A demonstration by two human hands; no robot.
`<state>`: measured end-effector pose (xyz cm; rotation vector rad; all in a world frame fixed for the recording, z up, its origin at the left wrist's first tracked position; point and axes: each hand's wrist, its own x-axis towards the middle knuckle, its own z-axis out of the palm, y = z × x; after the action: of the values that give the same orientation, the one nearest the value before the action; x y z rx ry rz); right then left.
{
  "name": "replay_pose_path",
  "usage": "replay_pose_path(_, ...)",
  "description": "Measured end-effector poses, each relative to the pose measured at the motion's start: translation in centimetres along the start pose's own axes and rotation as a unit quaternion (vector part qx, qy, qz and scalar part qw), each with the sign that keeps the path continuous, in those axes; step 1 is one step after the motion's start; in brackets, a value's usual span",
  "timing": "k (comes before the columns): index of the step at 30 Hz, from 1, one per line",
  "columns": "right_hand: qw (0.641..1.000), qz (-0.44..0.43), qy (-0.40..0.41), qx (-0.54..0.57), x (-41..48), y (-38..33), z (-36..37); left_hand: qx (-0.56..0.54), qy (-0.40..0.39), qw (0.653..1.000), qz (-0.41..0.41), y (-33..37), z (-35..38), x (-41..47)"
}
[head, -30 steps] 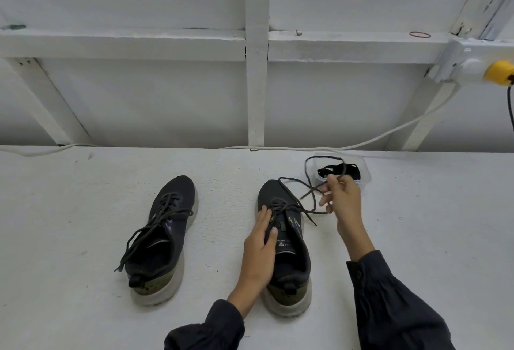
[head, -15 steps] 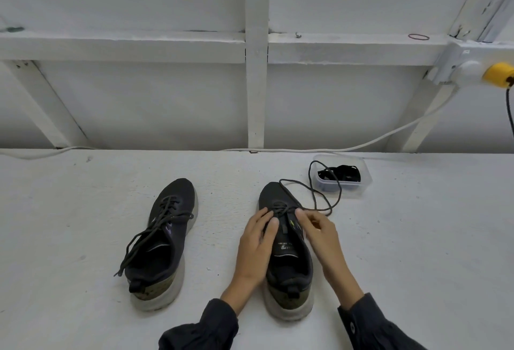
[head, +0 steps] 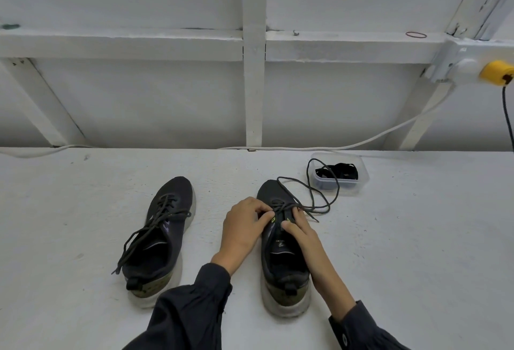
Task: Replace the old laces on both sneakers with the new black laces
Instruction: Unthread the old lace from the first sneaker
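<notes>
Pinching the old lace point(head: 311, 196) at the right sneaker's point(head: 283, 255) lower eyelets with both hands point(head: 244, 227) point(head: 301, 234), we've half unthreaded it; left sneaker point(head: 161, 235) untouched, new laces point(head: 338, 171) boxed.

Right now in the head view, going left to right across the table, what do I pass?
Left sneaker → left hand → right sneaker, both hands on its lace → clear container holding black laces.

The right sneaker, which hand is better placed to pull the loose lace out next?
Probably the right hand. The old lace's slack loops off toward the container on that side, beside its fingers, while the left hand steadies the right sneaker.
</notes>
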<state>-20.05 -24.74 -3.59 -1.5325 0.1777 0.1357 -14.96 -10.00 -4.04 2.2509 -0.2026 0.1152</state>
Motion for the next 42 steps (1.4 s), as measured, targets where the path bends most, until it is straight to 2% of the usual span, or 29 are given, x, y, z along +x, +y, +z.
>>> replay_pose_path(6, 1.000, 0.005, -0.011, -0.018, -0.1, -0.3, -0.1, 0.109, -0.044, 0.992, 0.048, 0.9, -0.3, 1.1)
replay_pose_path(12, 0.999, 0.014, 0.002, -0.045, 0.1, 0.2, -0.3, 0.204, -0.050, 0.976, 0.054, 1.5, 0.5, 2.7)
replay_pose_path(14, 0.999, 0.018, 0.005, -0.051, 0.1, 0.2, -0.3, 0.170, -0.054, 0.983, 0.047, 1.2, 0.3, 2.6)
replay_pose_path(18, 0.998, 0.022, 0.009, -0.058, 0.3, 0.4, -0.2, 0.005, -0.040, 0.999, -0.024, 0.2, -0.5, 1.3)
replay_pose_path(21, 0.998, 0.023, 0.011, -0.064, 0.4, 0.6, -0.1, -0.039, -0.041, 0.998, -0.029, -0.5, -0.1, 0.1)
replay_pose_path(24, 0.998, 0.023, 0.014, -0.064, 0.5, 0.7, -0.1, -0.029, -0.033, 0.999, -0.014, -0.8, 0.0, -0.1)
replay_pose_path(31, 0.997, 0.034, 0.017, -0.060, 0.7, 0.9, -0.2, 0.054, -0.058, 0.996, -0.037, 0.8, -0.6, 1.1)
replay_pose_path(37, 0.997, 0.027, 0.010, -0.072, 0.7, 1.0, -0.2, 0.055, 0.030, 0.996, -0.059, 1.1, -1.2, 2.2)
replay_pose_path(42, 0.997, 0.020, 0.011, -0.067, 0.7, 1.0, -0.2, 0.030, -0.026, 0.996, -0.079, 0.5, -0.8, 1.0)
